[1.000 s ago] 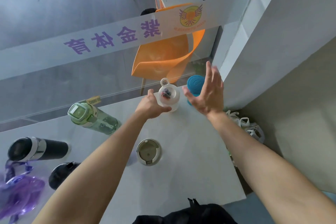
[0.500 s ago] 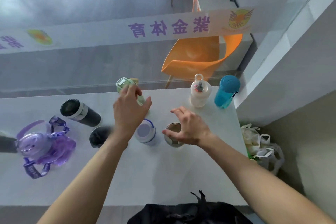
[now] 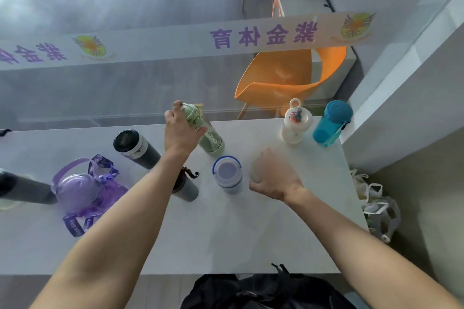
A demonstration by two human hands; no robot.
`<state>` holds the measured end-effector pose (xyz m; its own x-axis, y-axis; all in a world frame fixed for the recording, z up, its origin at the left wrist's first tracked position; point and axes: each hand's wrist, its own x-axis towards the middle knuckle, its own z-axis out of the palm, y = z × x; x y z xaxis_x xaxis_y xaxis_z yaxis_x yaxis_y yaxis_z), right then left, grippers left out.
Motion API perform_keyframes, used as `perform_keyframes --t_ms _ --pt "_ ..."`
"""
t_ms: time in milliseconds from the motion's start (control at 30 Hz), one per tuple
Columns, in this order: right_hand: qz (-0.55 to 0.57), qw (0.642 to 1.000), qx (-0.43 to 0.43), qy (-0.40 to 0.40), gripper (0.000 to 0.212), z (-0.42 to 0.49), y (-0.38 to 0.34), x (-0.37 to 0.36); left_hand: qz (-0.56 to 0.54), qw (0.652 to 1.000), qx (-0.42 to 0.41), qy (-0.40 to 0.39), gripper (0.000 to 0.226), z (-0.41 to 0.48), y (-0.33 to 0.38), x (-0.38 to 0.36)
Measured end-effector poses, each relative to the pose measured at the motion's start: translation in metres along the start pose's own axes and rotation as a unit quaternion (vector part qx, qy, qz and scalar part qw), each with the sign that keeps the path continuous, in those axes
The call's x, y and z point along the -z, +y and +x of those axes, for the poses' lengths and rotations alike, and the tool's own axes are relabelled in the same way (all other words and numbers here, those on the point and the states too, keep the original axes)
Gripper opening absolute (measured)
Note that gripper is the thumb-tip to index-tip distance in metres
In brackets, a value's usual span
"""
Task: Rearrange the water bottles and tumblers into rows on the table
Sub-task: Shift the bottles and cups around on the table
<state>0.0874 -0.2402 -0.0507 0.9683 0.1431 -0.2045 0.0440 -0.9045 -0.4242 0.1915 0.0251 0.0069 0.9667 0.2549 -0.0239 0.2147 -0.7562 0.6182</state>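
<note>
Green bottle (image 3: 210, 137) tilted, top far-left, base near-right; L grip (image 3: 180, 130) clasps its top; R grip (image 3: 275, 179) wraps tumbler (image 3: 254, 171).

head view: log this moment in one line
left hand: grips green bottle by cap | right hand: grips grey tumbler from above | far right corner: white bottle, teal bottle standing

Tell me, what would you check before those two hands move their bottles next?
1. Left hand grips green bottle near its cap: ok.
2. Right hand curls round beige tumbler: ok.
3. Green bottle lifted off table: cannot tell.
4. Bare table left of white loop-top bottle: ok.
5. Clearance to blue-rimmed tumbler between the hands: not ok, tight.
</note>
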Motion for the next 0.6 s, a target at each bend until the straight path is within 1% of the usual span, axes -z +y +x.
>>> perform_keyframes --t_ms 133,267,400,467,533,600 --pt "0.008 1.0 0.006 -0.002 0.086 0.012 -0.011 -0.002 -0.004 1.0 0.001 0.001 0.095 0.01 -0.016 0.012" --pt "0.015 1.0 0.001 0.006 0.09 0.018 -0.014 -0.004 0.044 0.998 -0.04 0.013 0.093 0.018 -0.025 0.021" --pt "0.012 1.0 -0.001 0.013 0.092 0.022 -0.015 -0.006 0.068 0.997 -0.028 0.018 0.096 0.027 -0.039 0.03" --pt "0.019 1.0 0.004 0.012 0.092 0.022 -0.013 -0.007 0.077 0.996 -0.035 -0.008 0.102 0.029 -0.044 0.032" --pt "0.024 1.0 0.008 0.014 0.093 0.021 -0.011 -0.008 0.095 0.993 -0.05 -0.039 0.117 0.028 -0.044 0.032" --pt "0.019 1.0 0.009 0.021 0.094 0.021 -0.006 -0.008 0.139 0.987 -0.074 -0.035 0.133 0.026 -0.042 0.032"
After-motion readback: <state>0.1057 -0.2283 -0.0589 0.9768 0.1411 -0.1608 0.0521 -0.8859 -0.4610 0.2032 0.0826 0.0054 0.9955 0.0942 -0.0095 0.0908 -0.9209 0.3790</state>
